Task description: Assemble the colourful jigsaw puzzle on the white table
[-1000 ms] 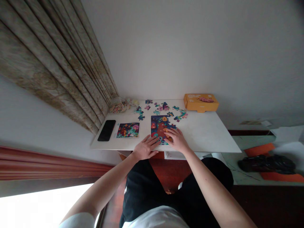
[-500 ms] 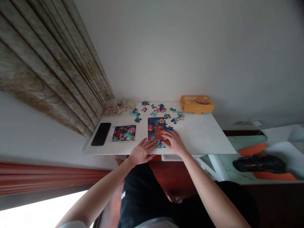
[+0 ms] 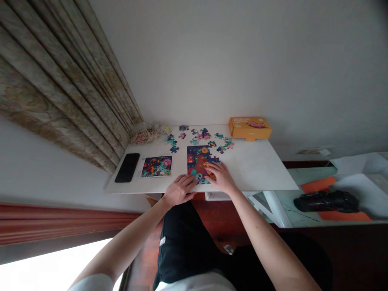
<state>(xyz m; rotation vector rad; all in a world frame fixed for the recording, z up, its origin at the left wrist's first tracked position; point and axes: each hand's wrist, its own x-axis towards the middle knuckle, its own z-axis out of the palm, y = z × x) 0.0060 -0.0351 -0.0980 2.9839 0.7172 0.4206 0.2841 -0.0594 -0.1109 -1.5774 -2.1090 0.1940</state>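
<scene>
The left hand (image 3: 179, 190) is lying spread, its fingers reaching the near edge of the jigsaw puzzle (image 3: 197, 161). The right hand (image 3: 221, 178) is curving over the puzzle's right side, though I cannot tell whether it is pinching a piece. Loose pieces (image 3: 206, 137) are scattered on the table (image 3: 257, 169) beyond both hands.

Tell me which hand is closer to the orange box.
Right. The right hand rests on the partly built jigsaw puzzle, below and left of the orange box; the left hand lies farther away, at the puzzle's left side.
</scene>
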